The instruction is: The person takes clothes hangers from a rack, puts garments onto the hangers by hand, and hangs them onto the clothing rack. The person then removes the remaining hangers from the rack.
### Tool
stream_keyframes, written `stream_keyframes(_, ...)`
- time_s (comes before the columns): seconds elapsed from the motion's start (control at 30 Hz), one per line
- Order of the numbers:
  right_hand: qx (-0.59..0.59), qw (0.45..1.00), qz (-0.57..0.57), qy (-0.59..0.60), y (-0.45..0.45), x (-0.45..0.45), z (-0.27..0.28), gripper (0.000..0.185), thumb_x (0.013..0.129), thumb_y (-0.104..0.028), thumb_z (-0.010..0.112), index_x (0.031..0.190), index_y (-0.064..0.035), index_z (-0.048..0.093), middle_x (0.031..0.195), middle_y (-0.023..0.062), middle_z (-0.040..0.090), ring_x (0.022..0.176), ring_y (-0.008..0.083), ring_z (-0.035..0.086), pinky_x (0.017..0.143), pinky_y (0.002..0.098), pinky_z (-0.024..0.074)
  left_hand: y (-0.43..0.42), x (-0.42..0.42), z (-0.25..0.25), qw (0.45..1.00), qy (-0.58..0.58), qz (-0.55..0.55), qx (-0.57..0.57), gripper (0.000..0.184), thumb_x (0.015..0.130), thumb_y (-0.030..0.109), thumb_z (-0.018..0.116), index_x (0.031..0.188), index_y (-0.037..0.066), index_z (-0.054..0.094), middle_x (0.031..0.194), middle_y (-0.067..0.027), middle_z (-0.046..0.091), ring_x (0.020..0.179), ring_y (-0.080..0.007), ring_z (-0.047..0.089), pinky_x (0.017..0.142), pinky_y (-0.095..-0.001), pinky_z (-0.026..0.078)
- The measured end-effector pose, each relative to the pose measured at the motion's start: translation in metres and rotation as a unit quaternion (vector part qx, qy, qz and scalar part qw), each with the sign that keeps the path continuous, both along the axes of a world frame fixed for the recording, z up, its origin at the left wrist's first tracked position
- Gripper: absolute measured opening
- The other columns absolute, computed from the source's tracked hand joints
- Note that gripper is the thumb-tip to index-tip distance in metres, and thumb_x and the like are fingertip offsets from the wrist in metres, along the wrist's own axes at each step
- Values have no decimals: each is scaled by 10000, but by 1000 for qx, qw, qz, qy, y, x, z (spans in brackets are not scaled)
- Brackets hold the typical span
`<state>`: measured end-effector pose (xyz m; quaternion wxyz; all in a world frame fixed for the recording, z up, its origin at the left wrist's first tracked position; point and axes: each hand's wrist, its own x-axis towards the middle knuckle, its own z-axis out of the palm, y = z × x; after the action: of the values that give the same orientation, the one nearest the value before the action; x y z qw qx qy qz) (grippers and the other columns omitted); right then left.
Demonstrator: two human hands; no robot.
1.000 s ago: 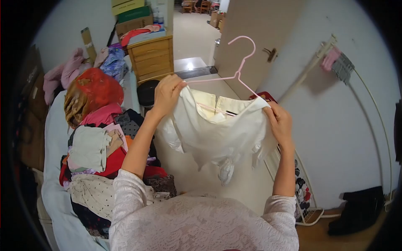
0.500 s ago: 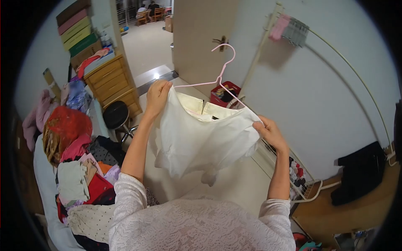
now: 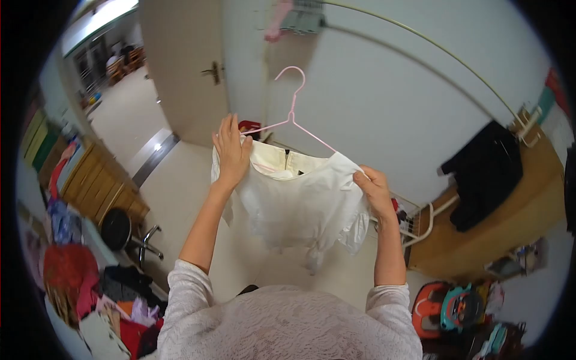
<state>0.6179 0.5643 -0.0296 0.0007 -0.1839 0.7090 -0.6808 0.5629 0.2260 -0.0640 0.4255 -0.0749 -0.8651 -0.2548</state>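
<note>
A white short-sleeved top [image 3: 297, 198] hangs on a pink hanger [image 3: 292, 114] in front of me, its neckline facing up. My left hand [image 3: 231, 150] lies against the shoulder on the left, fingers stretched upward and thumb by the neckline. At the opposite shoulder, my right hand [image 3: 373, 187] is closed on the fabric, thumb on top. The hanger's hook stands free above the collar, with nothing touching it. The ends of the hanger's arms are hidden inside the top.
Overhead runs a metal rail [image 3: 420, 30] with grey and pink hangers [image 3: 302, 18] at its left end. Black clothing [image 3: 483, 174] hangs at the right. A black stool [image 3: 117, 229] and a clothes pile [image 3: 114, 306] are at the left. A ride-on toy [image 3: 450, 306] stands lower right.
The view has turned right, bringing the ride-on toy into sight. My left hand's fingers have gone from curled to stretched out at the shoulder; my right hand keeps its grip.
</note>
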Motion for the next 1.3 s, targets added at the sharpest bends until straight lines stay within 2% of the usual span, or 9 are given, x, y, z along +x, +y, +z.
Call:
stream_keyframes(0.03, -2, 1000, -21, 1, 6, 3, 0, 276, 912, -253, 598, 947, 17, 645, 807, -42, 579, 748, 59, 490, 679, 213, 404, 15, -8, -3, 999, -37, -10, -11, 615, 943, 256, 438, 1442, 15, 173, 1474, -209, 186, 1376, -355, 138, 1110, -512, 56)
stream_keyframes(0.07, 7, 999, -47, 15, 7, 8, 1, 277, 913, -259, 597, 937, 13, 645, 789, -51, 565, 734, 55, 476, 668, 210, 395, 23, -16, -5, 998, -43, -48, 8, 622, 951, 283, 422, 1444, 7, 162, 1483, -229, 138, 1394, -372, 76, 1108, -534, 33)
stream_keyframes(0.2, 48, 988, -141, 33, 22, 13, -4, 284, 915, -282, 592, 913, -4, 647, 740, -70, 520, 699, 45, 432, 632, 212, 368, 67, -46, -10, 982, -48, -170, 65, 646, 963, 335, 400, 1449, -1, 139, 1484, -267, 99, 1387, -411, 57, 1114, -513, 43)
stream_keyframes(0.33, 54, 970, -232, 39, 40, 17, -4, 270, 912, -268, 586, 892, -5, 644, 723, -62, 509, 686, 49, 430, 621, 218, 365, 120, -72, -11, 954, -98, -272, 76, 673, 962, 339, 412, 1458, 5, 104, 1509, -251, -16, 1403, -399, -4, 1122, -494, 41)
stream_keyframes(0.57, 67, 925, -371, 45, 88, 21, 5, 265, 896, -271, 606, 876, -9, 633, 755, -57, 535, 696, 49, 453, 630, 211, 371, 215, -112, 0, 883, -104, -448, 96, 696, 959, 344, 419, 1461, 7, 74, 1512, -238, -41, 1408, -376, -21, 1125, -479, 31)
stream_keyframes(0.7, 8, 898, -436, 63, 102, 23, 12, 262, 911, -255, 584, 859, -4, 640, 729, -56, 514, 675, 48, 431, 609, 210, 355, 271, -120, 11, 854, -136, -496, 75, 701, 958, 345, 421, 1459, 1, 71, 1512, -240, -46, 1410, -370, -33, 1117, -506, 16)
stream_keyframes(0.9, 10, 870, -485, 86, 155, 25, 16, 241, 908, -245, 595, 857, -14, 638, 735, -64, 518, 674, 42, 434, 605, 199, 349, 357, -132, 13, 832, -109, -541, 48, 717, 951, 371, 427, 1462, 10, 77, 1508, -251, -42, 1406, -387, -53, 1092, -567, -7)
stream_keyframes(1.07, 1, 846, -524, 99, 229, 20, 28, 242, 909, -232, 589, 816, -12, 623, 725, -70, 510, 670, 36, 420, 609, 196, 349, 444, -131, 21, 823, -94, -558, 42, 718, 947, 378, 425, 1462, 15, 81, 1506, -258, -38, 1398, -414, -50, 1085, -582, -1)
stream_keyframes(1.3, 31, 852, -510, 110, 348, 8, 66, 228, 913, -212, 572, 809, -15, 623, 722, -64, 515, 668, 37, 423, 615, 194, 350, 571, -135, 39, 830, -65, -551, 64, 719, 945, 364, 428, 1463, 14, 73, 1500, -269, -37, 1394, -422, -54, 1086, -578, -4)
